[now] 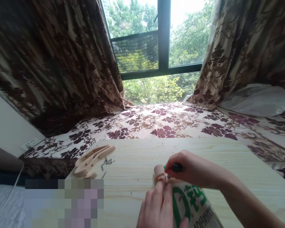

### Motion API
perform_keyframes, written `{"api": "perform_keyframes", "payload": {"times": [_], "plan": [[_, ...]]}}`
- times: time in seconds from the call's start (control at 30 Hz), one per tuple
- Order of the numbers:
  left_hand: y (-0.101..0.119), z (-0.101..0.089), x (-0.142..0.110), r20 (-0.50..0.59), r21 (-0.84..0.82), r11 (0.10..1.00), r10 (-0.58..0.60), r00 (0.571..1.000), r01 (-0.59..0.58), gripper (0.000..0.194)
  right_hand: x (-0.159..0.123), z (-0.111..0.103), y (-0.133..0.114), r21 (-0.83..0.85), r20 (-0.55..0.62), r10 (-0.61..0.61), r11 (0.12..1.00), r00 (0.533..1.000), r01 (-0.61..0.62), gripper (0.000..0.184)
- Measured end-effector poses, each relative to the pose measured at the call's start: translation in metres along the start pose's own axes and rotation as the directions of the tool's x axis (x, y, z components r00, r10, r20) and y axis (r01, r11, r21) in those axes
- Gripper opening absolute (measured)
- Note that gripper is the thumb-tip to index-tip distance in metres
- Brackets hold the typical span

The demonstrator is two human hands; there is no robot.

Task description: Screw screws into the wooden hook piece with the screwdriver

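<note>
My left hand (158, 204) presses its fingers on a small light wooden piece (158, 171), which rests on top of a white bottle with green print (192, 205) lying on the pale wooden board (137, 158). My right hand (192, 169) is closed around a dark-handled tool (177, 167) whose tip meets the wooden piece. To the left on the board lie several flat wooden parts with holes (92, 160) and, just right of them, several small screws (106, 163).
The board sits on a floral-patterned bedspread (168, 122). Patterned curtains (49, 57) hang at both sides of a window (156, 47). A white pillow (256, 99) lies at the right. A wall socket (29, 143) and a white cable (11, 190) are at the left.
</note>
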State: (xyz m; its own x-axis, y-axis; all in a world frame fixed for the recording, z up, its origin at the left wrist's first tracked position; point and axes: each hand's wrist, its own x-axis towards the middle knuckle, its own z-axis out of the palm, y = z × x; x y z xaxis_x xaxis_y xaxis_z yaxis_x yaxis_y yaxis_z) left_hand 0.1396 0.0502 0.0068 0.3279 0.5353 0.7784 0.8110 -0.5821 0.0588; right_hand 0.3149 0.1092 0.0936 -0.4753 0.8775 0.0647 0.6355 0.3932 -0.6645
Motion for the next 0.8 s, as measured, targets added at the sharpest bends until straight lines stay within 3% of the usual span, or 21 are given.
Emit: {"api": "perform_keyframes", "payload": {"times": [0.2, 0.43, 0.57, 0.63, 0.73, 0.8], "plan": [[0.0, 0.0, 0.004, 0.215, 0.092, 0.994, 0.036, 0.976, -0.057, 0.051, 0.001, -0.001, -0.001, 0.049, -0.033, 0.021, 0.999, 0.999, -0.02, 0.012], [0.006, 0.007, 0.01, 0.204, 0.108, 0.994, -0.028, 0.978, 0.006, 0.058, 0.003, 0.001, 0.002, 0.056, -0.045, 0.001, 0.998, 0.999, 0.002, 0.014], [0.006, 0.011, 0.009, 0.156, 0.14, 0.99, -0.025, 0.987, 0.003, 0.053, -0.005, -0.012, -0.007, 0.052, -0.059, -0.042, 0.998, 0.997, 0.045, 0.022], [0.003, 0.013, 0.008, 0.146, 0.167, 0.986, -0.007, 0.989, -0.018, 0.05, -0.014, -0.023, -0.016, 0.083, -0.132, -0.093, 0.991, 0.987, 0.105, 0.028], [-0.002, 0.015, 0.005, 0.172, 0.204, 0.976, 0.034, 0.985, -0.069, 0.049, -0.025, -0.036, -0.032, 0.169, -0.271, -0.191, 0.956, 0.943, 0.242, 0.015], [-0.006, 0.018, 0.004, 0.19, 0.212, 0.972, 0.058, 0.98, -0.098, 0.049, -0.027, -0.036, -0.039, 0.163, -0.304, -0.199, 0.953, 0.932, 0.256, 0.018]]}}
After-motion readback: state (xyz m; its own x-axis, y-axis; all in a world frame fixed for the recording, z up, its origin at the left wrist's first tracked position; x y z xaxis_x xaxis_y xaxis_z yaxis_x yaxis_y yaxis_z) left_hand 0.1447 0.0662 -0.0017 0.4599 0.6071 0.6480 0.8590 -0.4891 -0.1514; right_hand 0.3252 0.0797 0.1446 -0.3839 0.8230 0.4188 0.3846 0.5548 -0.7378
